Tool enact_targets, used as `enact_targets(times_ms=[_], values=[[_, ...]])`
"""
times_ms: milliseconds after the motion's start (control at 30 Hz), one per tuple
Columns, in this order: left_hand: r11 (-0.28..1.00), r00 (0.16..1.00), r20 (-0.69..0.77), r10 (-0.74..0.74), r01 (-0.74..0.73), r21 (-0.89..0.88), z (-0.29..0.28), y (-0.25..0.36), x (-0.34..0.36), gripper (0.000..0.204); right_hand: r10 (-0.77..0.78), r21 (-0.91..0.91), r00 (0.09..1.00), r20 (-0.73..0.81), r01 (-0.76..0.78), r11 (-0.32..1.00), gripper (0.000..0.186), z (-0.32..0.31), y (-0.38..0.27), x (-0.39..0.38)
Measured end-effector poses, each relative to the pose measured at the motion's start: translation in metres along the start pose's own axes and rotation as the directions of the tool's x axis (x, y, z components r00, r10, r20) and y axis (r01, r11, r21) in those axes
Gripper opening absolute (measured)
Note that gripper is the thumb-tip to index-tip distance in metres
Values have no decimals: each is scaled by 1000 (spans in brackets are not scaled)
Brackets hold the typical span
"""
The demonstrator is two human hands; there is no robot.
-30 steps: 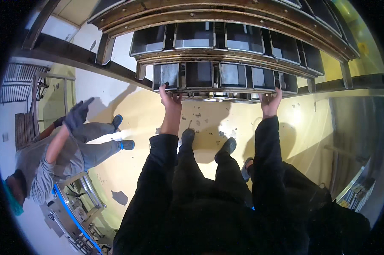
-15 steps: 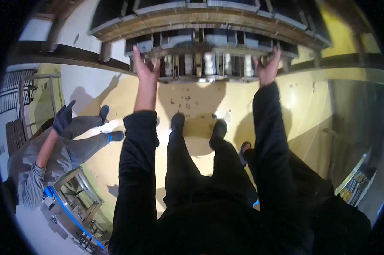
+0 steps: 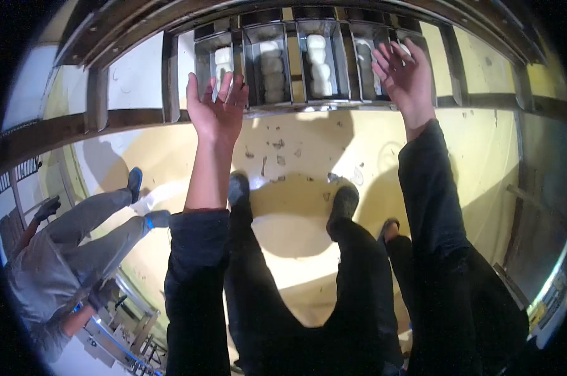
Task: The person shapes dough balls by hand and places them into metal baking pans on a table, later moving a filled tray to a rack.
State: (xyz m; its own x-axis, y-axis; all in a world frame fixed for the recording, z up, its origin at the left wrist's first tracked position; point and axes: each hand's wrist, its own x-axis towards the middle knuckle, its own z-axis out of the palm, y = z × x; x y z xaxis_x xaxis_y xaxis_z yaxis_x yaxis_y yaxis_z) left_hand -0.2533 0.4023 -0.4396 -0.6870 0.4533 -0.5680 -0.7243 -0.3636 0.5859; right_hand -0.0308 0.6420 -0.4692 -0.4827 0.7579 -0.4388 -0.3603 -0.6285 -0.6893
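A set of joined metal loaf pans point(image 3: 291, 76) rests on the dark metal rack in front of me. Rounded white dough pieces point(image 3: 319, 62) lie in rows inside the pans. My left hand point(image 3: 217, 113) is palm up with fingers spread, in front of the pans at the left end. My right hand point(image 3: 404, 81) is likewise open, fingers loosely bent, by the right end. Neither hand holds anything; whether the fingertips still touch the pans, I cannot tell. The hands partly cover the outer pans and their dough.
The rack's dark bars point(image 3: 45, 131) cross the top of the view. At left stands a person in grey point(image 3: 51, 257) wearing dark gloves, beside a machine with a blue edge point(image 3: 117, 337). Another person's foot point(image 3: 391, 230) shows close on my right. Dark scraps point(image 3: 278, 144) lie on the yellow floor.
Both hands have let go of the loaf pans and opened. The pans' insides and dough now show more fully. The person at left has lowered one gloved arm.
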Motion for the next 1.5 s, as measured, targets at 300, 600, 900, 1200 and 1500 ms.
enact_targets(times_ms=[300,600,900,1200,1500], values=[[994,989,143,40,-53,93,17,28,107,95,-106,300,990,95,73,951,45,70,10,110],[938,931,320,178,-259,232,82,70,127,49,-96,206,992,76,78,976,48,57,-8,162],[986,997,7,78,-78,147,28,51,54,70,-155,37,979,-134,161,986,46,80,1,0],[998,999,46,-5,8,-64,-105,106,-65,79,-21,157,931,-364,84,984,36,34,27,-107],[600,933,-89,-348,295,744,-273,209,10,76,-2,278,875,-483,155,948,19,-5,82,-190]])
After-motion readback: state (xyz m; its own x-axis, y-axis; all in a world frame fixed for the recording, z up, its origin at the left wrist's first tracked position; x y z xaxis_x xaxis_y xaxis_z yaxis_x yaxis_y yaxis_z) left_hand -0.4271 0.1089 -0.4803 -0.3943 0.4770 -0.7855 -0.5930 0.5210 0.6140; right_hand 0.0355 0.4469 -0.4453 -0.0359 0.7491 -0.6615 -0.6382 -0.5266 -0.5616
